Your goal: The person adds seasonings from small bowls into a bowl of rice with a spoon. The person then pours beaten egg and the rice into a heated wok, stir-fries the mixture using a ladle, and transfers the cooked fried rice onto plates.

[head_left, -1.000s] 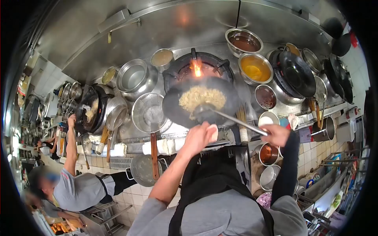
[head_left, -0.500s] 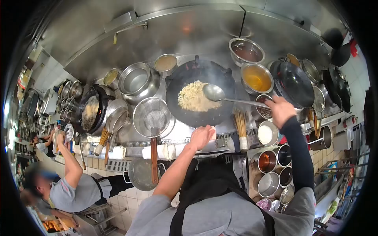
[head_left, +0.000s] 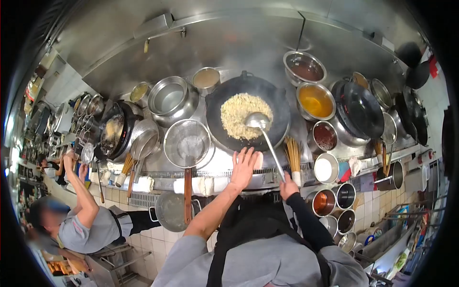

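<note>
Pale fried rice with green flecks (head_left: 234,117) lies spread in the black wok (head_left: 217,103) on the range. The bowl of a long-handled metal ladle (head_left: 267,138) rests on the rice, right of its middle. My right hand (head_left: 289,186) is closed round the lower end of the ladle's handle, close to my apron. At the wok's near rim is my left hand (head_left: 244,167), its fingers stretched out and apart. A whitish folded cloth (head_left: 258,160) shows beside that hand; how firmly the hand touches it cannot be seen.
Left of the wok, a wire strainer (head_left: 187,138) sits near a steel pot (head_left: 167,98). A bowl of yellow liquid (head_left: 315,101) and a second wok (head_left: 361,110) stand right. A bamboo brush (head_left: 293,155) stands beside the ladle handle. Another person (head_left: 91,225) works at left.
My right hand has come down and left, swinging the ladle handle toward me. The rice is spread wider in the wok. My left hand's fingers have opened out at the rim.
</note>
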A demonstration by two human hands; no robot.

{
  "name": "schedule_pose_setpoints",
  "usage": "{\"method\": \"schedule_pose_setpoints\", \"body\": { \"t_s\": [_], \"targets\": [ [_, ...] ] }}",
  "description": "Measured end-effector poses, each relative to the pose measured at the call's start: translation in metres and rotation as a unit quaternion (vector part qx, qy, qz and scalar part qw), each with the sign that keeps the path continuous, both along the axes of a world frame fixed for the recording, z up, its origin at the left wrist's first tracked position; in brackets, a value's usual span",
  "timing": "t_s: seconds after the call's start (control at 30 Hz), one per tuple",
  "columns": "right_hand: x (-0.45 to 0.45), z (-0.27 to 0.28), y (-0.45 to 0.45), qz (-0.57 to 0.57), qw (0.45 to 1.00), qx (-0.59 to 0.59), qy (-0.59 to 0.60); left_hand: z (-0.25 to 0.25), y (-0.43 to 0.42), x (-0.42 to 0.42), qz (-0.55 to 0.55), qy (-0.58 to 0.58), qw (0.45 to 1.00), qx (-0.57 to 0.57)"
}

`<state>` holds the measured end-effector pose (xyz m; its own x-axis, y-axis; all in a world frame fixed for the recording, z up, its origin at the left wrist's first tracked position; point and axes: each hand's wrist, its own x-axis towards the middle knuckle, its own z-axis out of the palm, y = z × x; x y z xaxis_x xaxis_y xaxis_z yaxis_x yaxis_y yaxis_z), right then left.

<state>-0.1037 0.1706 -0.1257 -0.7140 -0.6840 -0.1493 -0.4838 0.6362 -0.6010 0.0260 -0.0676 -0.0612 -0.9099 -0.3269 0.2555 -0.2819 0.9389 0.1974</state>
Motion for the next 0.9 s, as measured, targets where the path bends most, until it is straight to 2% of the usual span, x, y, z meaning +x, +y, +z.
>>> {"method": "schedule_pose_setpoints", "body": {
  "t_s": [0.07, 0.13, 0.2, 0.27, 0.33, 0.37, 0.43, 0.47, 0.5, 0.57, 0.6, 0.67, 0.73, 0.77, 0.87, 0.9],
  "targets": [
    [0.0, 0.041, 0.031, 0.035, 0.994, -0.096, 0.027, -0.005, -0.01, -0.003, -0.063, 0.025, 0.998, 0.017],
    [-0.006, 0.1, 0.059, 0.07, 0.996, 0.044, -0.018, -0.008, -0.009, -0.001, -0.085, 0.071, 0.991, 0.078],
    [-0.033, 0.123, 0.068, 0.111, 0.987, 0.113, 0.031, -0.013, -0.012, -0.004, -0.088, 0.088, 0.987, 0.1],
    [-0.057, 0.099, 0.03, 0.1, 0.989, 0.085, 0.072, 0.003, -0.01, -0.008, -0.056, 0.116, 0.978, 0.164],
    [-0.067, 0.085, -0.044, 0.069, 0.993, 0.079, 0.047, 0.003, -0.008, -0.013, -0.03, 0.126, 0.968, 0.213],
    [-0.073, 0.067, -0.077, 0.071, 0.996, 0.056, 0.025, -0.002, -0.005, -0.015, -0.02, 0.151, 0.968, 0.2],
    [-0.078, 0.02, -0.122, 0.086, 0.996, -0.025, 0.002, 0.006, -0.001, -0.012, 0.013, 0.16, 0.954, 0.252],
    [-0.071, 0.028, -0.137, 0.099, 0.992, -0.082, 0.002, 0.01, 0.001, -0.009, 0.028, 0.162, 0.946, 0.278],
    [-0.068, 0.039, -0.138, 0.124, 0.99, -0.064, -0.031, 0.015, 0.003, -0.004, 0.073, 0.14, 0.926, 0.343],
    [-0.057, 0.085, -0.113, 0.175, 0.984, 0.003, -0.032, 0.024, 0.002, 0.01, 0.161, 0.097, 0.865, 0.465],
    [-0.052, 0.099, -0.099, 0.201, 0.978, 0.038, -0.031, 0.023, 0.002, 0.019, 0.185, 0.157, 0.804, 0.543],
    [-0.075, 0.107, -0.048, 0.237, 0.968, 0.032, -0.075, 0.019, 0.006, 0.038, 0.222, 0.27, 0.647, 0.677],
    [-0.111, 0.098, -0.022, 0.236, 0.97, 0.034, 0.044, -0.001, 0.002, 0.059, 0.276, 0.22, 0.532, 0.77],
    [-0.112, 0.124, -0.038, 0.176, 0.983, 0.049, -0.009, -0.018, -0.002, 0.066, 0.288, 0.175, 0.499, 0.798],
    [-0.1, 0.072, -0.112, 0.085, 0.996, 0.012, -0.018, -0.046, 0.01, 0.052, 0.29, 0.129, 0.608, 0.728],
    [-0.093, 0.053, -0.138, 0.063, 0.998, 0.004, -0.028, -0.033, 0.013, 0.041, 0.261, 0.075, 0.7, 0.661]
  ]
}}
